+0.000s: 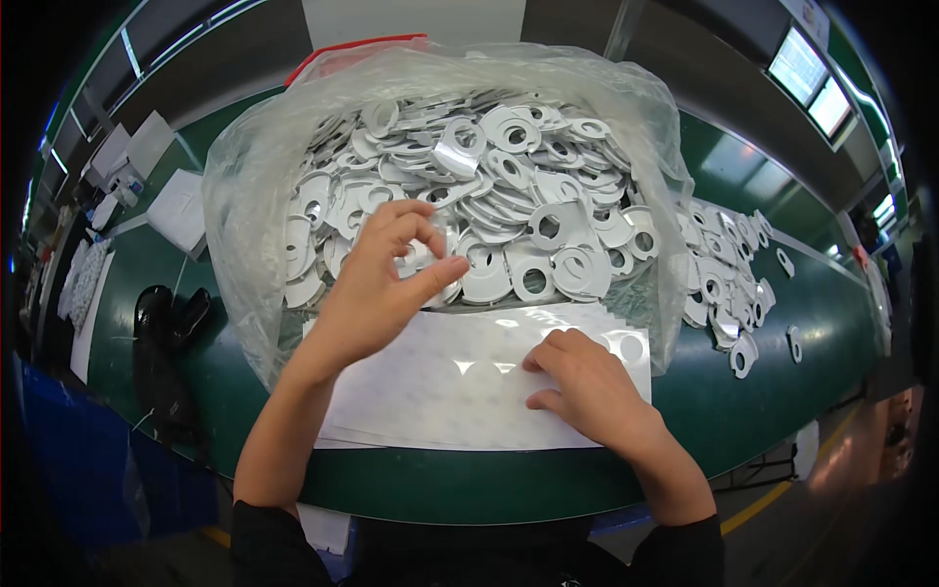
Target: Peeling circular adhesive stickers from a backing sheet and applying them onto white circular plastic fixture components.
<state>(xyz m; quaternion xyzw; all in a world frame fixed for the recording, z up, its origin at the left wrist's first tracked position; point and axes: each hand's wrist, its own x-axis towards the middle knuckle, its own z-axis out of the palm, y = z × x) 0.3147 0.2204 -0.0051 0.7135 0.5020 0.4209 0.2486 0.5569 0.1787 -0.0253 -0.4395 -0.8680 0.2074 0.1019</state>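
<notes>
White, glossy, flat ring-shaped pieces with broad tabs (pixel 489 217) lie heaped in a clear, crumpled plastic bag (pixel 245 196) on the smooth, dark green tabletop (pixel 421 486); in front of the heap, we see overlapping white, rectangular, sheen-surfaced sheets (pixel 421 382) with faint round marks. The left hand (pixel 377 284) hangs at the heap's near edge, thumb and curled fingers apart; we cannot tell whether it touches a piece. The right hand (pixel 582 382) is over the sheets' right part, its thumb and forefinger parted, with nothing visible between them. We judge each piece light, stiff and rather slippery, best pinched across its flat rim or by the tab, one finger on each face. The sheets look thin and pliable; we would lift them by a corner, lest they crease.
</notes>
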